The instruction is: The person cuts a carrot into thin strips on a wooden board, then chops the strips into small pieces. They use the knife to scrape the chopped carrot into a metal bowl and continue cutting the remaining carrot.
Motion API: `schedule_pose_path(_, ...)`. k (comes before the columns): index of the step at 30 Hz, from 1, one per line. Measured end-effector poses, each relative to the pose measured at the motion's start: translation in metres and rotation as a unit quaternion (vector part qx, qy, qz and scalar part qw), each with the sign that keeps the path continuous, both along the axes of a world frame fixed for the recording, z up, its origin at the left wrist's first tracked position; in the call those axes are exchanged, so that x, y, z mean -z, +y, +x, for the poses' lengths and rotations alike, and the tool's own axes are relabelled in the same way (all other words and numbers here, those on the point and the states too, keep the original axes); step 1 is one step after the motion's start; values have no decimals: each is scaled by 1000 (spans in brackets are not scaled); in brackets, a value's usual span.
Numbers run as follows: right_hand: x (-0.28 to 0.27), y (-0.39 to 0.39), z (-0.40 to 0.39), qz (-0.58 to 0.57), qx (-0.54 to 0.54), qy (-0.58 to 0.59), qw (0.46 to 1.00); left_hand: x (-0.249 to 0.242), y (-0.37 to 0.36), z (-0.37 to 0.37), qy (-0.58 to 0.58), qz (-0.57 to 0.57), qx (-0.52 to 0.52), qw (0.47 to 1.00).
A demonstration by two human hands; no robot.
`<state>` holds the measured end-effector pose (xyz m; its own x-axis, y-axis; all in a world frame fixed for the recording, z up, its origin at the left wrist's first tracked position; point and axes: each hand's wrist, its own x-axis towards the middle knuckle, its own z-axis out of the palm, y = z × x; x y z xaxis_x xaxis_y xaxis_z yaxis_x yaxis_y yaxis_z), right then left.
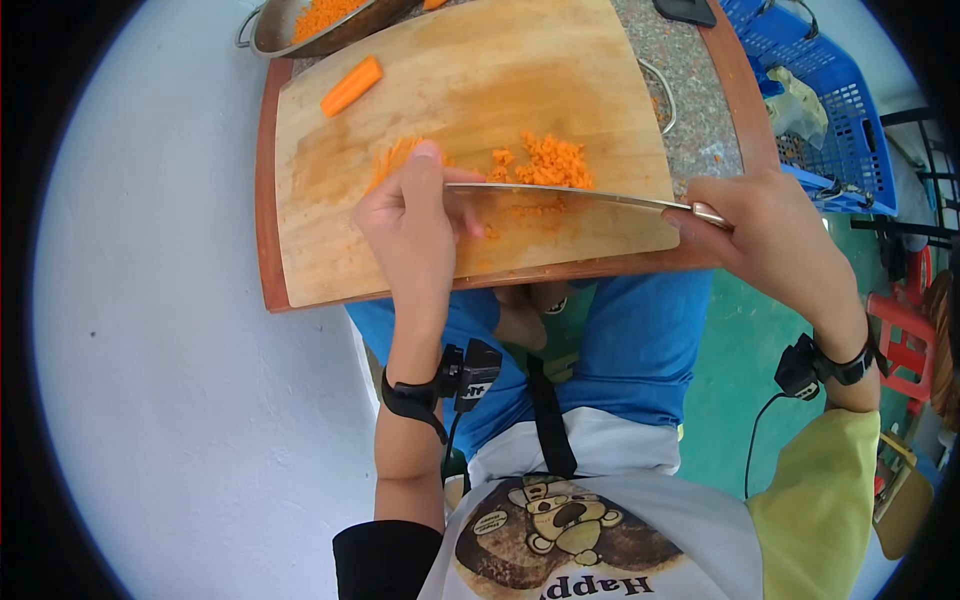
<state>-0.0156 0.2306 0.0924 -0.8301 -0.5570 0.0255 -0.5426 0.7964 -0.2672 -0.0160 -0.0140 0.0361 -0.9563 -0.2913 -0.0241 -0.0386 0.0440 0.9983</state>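
Observation:
My right hand (755, 225) is closed round the handle of a kitchen knife (570, 192). The blade reaches left across the cutting board (460, 90), its edge side hard to make out. At the tip end, my left hand (415, 205) has its fingers about the blade, with the thumb pointing up; the exact grip is partly hidden. Finely chopped carrot (553, 160) lies just beyond the blade. Carrot strips (395, 158) sit behind my left hand, partly covered by it. Farther back on the board rests a carrot piece (352, 87).
A metal pan (270, 35) with chopped carrot stands at the back left. The board lies on a wood-edged stone table (715, 110). Blue plastic crates (840, 100) are at the right, with a red stool (900, 335) below them. A white wall borders the left side.

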Motion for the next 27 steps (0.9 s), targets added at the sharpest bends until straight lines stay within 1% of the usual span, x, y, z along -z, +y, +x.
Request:
schedule_pose_path(1,0,0,-1,11,5,-7,1000,1,0,-2,-6,-23,10,1000)
schedule_pose_path(2,0,0,-1,21,9,-16,1000,-1,1,-2,-5,-23,11,1000)
schedule_pose_path(5,-2,0,0,16,13,-3,1000,-3,1,-2,0,-18,-7,1000)
schedule_pose_path(7,0,-1,-2,16,13,-7,1000,2,-1,-7,8,17,10,1000)
schedule_pose_path(10,-2,0,-2,20,16,-7,1000,-3,2,-6,1,14,0,1000)
schedule_pose_path(14,1,-1,-1,19,17,-8,1000,1,-1,-5,16,9,8,1000)
schedule_pose_path(16,0,0,-2,18,13,-10,1000,0,-2,-9,-7,5,18,1000)
schedule_pose_path(19,-4,1,3,13,18,-20,1000,-12,3,-1,3,7,9,1000)
schedule_pose_path(20,-4,0,5,8,25,-28,999,-8,2,-1,1,7,8,1000)
schedule_pose_path(22,-1,0,5,8,21,-31,999,1,-1,-2,15,-15,38,999)
schedule_pose_path(26,-4,1,8,13,21,-33,999,0,1,1,6,-19,19,1000)
schedule_pose_path(27,-3,1,8,13,21,-33,999,2,-1,1,11,0,22,1000)
